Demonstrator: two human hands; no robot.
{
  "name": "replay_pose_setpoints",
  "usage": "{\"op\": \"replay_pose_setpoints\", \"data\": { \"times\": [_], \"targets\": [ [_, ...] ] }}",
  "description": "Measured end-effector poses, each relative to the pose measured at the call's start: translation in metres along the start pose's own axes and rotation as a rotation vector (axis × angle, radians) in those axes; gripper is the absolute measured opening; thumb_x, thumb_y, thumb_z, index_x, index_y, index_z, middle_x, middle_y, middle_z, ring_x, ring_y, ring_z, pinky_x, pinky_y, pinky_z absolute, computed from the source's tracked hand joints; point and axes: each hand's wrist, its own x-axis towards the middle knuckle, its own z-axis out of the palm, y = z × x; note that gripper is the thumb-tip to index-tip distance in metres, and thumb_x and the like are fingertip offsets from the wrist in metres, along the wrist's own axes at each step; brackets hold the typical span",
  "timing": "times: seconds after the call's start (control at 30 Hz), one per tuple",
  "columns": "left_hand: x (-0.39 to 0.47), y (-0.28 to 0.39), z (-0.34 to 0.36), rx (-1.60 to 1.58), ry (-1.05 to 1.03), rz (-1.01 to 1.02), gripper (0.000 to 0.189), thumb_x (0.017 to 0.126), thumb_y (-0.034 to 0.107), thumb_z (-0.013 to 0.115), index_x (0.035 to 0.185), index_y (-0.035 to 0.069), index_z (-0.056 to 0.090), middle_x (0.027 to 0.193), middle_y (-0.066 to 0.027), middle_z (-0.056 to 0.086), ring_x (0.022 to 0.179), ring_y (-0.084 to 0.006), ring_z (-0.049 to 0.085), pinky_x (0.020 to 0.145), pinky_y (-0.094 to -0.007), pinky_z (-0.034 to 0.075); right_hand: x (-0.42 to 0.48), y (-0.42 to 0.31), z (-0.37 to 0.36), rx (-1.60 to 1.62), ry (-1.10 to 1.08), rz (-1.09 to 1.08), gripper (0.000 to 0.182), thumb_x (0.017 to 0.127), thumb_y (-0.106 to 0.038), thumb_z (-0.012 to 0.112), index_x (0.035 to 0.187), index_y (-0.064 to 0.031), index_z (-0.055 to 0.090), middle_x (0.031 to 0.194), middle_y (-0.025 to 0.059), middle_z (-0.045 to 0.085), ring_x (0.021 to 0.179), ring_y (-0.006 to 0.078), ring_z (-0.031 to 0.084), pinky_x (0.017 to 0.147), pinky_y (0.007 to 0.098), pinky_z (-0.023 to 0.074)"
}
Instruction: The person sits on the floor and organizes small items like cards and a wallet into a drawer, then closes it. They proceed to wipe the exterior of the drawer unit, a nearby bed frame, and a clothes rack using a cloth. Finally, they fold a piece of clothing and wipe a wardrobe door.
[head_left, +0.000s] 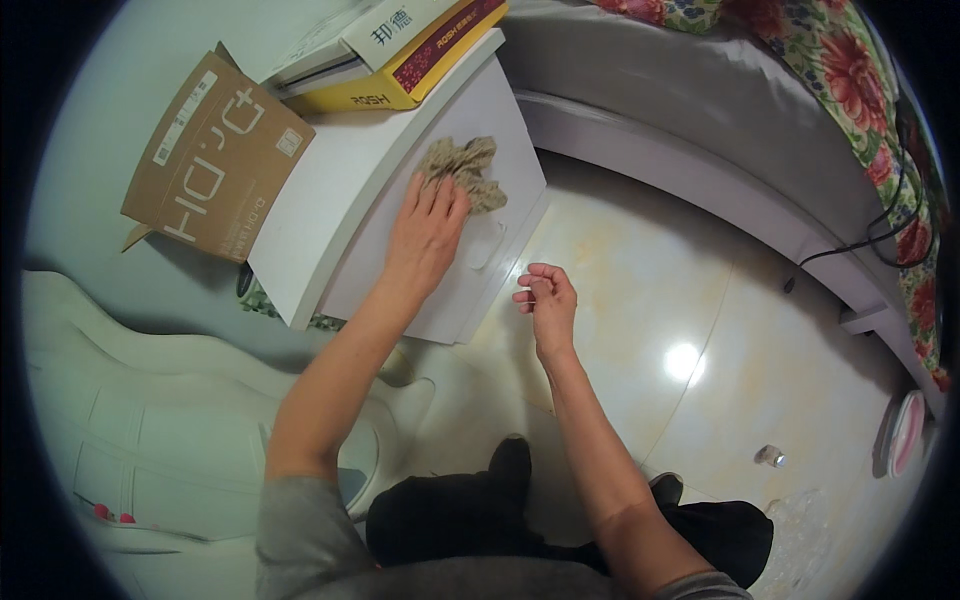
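Observation:
My left hand (429, 232) presses a crumpled beige cloth (469, 169) flat against the front of a white bedside cabinet (375, 262). The fingertips rest on the cloth's near edge, and the palm faces the panel. Below the cloth, a pale rounded handle recess (487, 246) shows in the cabinet front. My right hand (553, 304) hangs over the tiled floor, just right of the cabinet's lower edge. Its fingers are loosely bent and a little apart, with nothing between them.
On the cabinet top stand an open cardboard carton (217, 157) and stacked white (405, 30) and yellow boxes (349, 99). A bed frame (675, 150) curves along the right, with a black cable (840, 249). At left is a pale plastic chair (172, 420). A small object (770, 455) and clear plastic (799, 525) lie on the floor.

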Motion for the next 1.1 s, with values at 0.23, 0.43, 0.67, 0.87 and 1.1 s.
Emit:
{"op": "replay_pose_setpoints", "data": {
  "times": [0.23, 0.43, 0.67, 0.87, 1.1],
  "targets": [
    [-0.062, 0.01, -0.047, -0.067, -0.261, -0.007, 0.032, 0.082, 0.004, 0.054, 0.114, 0.001, 0.056, 0.12, -0.0177, 0.06, 0.113, -0.0288, 0.056, 0.109, -0.0446, 0.033, -0.001, -0.029, -0.02, -0.015, 0.016, 0.019, 0.02, 0.092, -0.008, 0.045, 0.107, -0.001, 0.056, 0.092, 0.008, 0.062, 0.07, 0.0132, 0.06, 0.061, 0.0262, 0.047],
    [-0.042, 0.02, -0.078, -0.072, -0.19, -0.035, 0.031, 0.082, 0.008, 0.055, 0.112, 0.002, 0.056, 0.126, -0.0151, 0.058, 0.118, -0.0287, 0.054, 0.11, -0.0446, 0.032, 0.007, -0.022, -0.025, 0.1, 0.024, 0.08, 0.02, 0.091, -0.008, 0.046, 0.108, -0.001, 0.056, 0.092, 0.0088, 0.063, 0.069, 0.0135, 0.06, 0.06, 0.0262, 0.0476],
    [-0.036, 0.009, -0.007, 0.24, -0.364, 0.404, 0.021, 0.084, 0.017, 0.051, 0.101, 0.006, 0.058, 0.131, -0.014, 0.055, 0.123, -0.026, 0.051, 0.116, -0.0447, 0.026, -0.011, -0.024, -0.006, 0.098, -0.099, 0.173, 0.019, 0.095, -0.008, 0.043, 0.109, -0.002, 0.054, 0.091, 0.0087, 0.062, 0.067, 0.0141, 0.06, 0.058, 0.0259, 0.0467],
    [-0.017, 0.012, -0.021, 0.043, -0.569, 0.59, 0.011, 0.082, 0.014, 0.053, 0.09, 0.008, 0.057, 0.094, -0.007, 0.062, 0.105, -0.0235, 0.057, 0.113, -0.0433, 0.028, 0.009, -0.047, -0.024, 0.233, -0.003, 0.133, 0.021, 0.09, -0.01, 0.049, 0.107, 0.0003, 0.055, 0.091, 0.0101, 0.062, 0.067, 0.0152, 0.06, 0.057, 0.0266, 0.0457],
    [0.147, 0.002, -0.024, 0.237, -0.258, 0.293, 0.028, 0.082, 0.013, 0.054, 0.109, 0.009, 0.056, 0.127, -0.0094, 0.055, 0.123, -0.0306, 0.048, 0.114, -0.0492, 0.025, 0.029, -0.064, -0.037, 0.283, 0.052, 0.111, 0.02, 0.09, -0.009, 0.049, 0.106, -0.0001, 0.055, 0.09, 0.0098, 0.062, 0.067, 0.0154, 0.059, 0.058, 0.027, 0.0461]
  ]
}}
